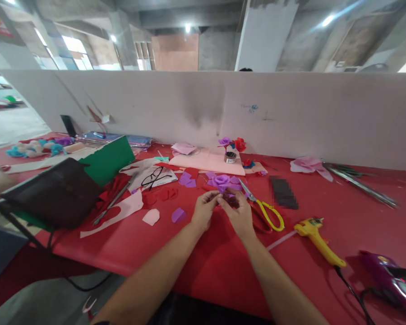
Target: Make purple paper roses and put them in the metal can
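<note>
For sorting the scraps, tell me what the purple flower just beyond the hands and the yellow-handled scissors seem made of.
Purple flower: matte, probably crepe paper, from its thin curled petals.
Scissors: grey blades suggest metal; smooth yellow handle, perhaps plastic.

- Whitish light from small white ceiling lamps (188,28); the rightmost streaks with glare.
- Pale window openings (75,46) at left, washed out.
- Soft shadows on the smooth red tabletop (138,250).
- Blocky pixels cover the flat black rectangle (283,192).
- Edges stretched; detail between the bare left hand (205,210) and bare right hand (239,213) blurred.
</note>
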`<action>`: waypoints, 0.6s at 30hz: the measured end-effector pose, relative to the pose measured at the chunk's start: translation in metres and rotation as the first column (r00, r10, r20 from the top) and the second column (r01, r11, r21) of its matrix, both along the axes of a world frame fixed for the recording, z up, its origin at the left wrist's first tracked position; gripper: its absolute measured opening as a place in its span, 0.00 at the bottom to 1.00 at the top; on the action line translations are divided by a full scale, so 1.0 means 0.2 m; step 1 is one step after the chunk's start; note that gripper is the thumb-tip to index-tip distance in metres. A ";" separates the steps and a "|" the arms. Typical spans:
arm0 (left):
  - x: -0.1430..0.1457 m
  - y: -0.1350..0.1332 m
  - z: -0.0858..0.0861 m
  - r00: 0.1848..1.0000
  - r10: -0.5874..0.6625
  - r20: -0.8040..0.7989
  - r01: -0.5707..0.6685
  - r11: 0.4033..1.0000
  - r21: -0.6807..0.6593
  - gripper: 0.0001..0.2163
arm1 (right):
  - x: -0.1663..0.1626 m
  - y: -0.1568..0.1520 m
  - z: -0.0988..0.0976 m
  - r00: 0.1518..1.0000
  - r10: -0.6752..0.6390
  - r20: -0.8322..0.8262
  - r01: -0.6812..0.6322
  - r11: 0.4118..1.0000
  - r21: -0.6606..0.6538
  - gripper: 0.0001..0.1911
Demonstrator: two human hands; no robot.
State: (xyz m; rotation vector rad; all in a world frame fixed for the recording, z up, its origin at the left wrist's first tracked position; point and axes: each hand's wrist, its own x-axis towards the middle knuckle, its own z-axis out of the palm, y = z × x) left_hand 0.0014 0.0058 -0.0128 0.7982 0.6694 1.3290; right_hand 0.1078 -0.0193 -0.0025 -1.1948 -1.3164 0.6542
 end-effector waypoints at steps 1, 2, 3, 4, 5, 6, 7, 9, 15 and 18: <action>0.00 0.00 0.00 1.000 0.000 -0.011 0.000 1.000 0.015 0.10 | 0.00 0.00 0.01 1.000 -0.022 0.007 0.022 1.000 0.011 0.19; 0.01 -0.01 0.00 1.000 0.000 -0.024 0.001 1.000 0.028 0.09 | 0.00 0.00 0.01 0.999 -0.045 0.019 0.044 0.999 0.023 0.18; 0.01 -0.01 0.00 0.999 -0.001 -0.041 0.003 0.999 0.041 0.09 | 0.01 0.00 0.02 0.997 -0.068 0.034 0.067 0.997 0.037 0.16; 0.01 -0.02 0.01 0.998 -0.005 -0.060 0.008 0.999 0.052 0.09 | 0.01 0.00 0.02 0.995 -0.090 0.047 0.088 0.995 0.052 0.15; 0.01 -0.02 0.01 0.997 -0.012 -0.079 0.016 0.998 0.060 0.09 | 0.01 0.00 0.02 0.992 -0.112 0.057 0.108 0.992 0.066 0.13; 0.01 -0.02 0.02 0.995 -0.021 -0.095 0.027 0.997 0.067 0.10 | 0.02 0.00 0.02 0.990 -0.128 0.063 0.123 0.989 0.077 0.13; 0.01 -0.02 0.02 0.994 -0.031 -0.105 0.038 0.997 0.073 0.10 | 0.02 0.00 0.02 0.988 -0.138 0.066 0.132 0.987 0.086 0.12; 0.01 -0.03 0.02 0.993 -0.040 -0.113 0.050 0.995 0.082 0.10 | 0.01 0.00 0.02 0.987 -0.145 0.066 0.138 0.985 0.102 0.11; 0.00 -0.01 0.00 0.989 -0.039 -0.140 0.052 0.995 0.088 0.09 | 0.00 -0.01 0.02 0.988 -0.148 0.048 0.141 0.983 0.120 0.09; 0.00 -0.01 -0.01 0.989 -0.051 -0.139 0.064 0.994 0.089 0.09 | 0.00 -0.01 0.02 0.989 -0.144 0.046 0.138 0.984 0.115 0.08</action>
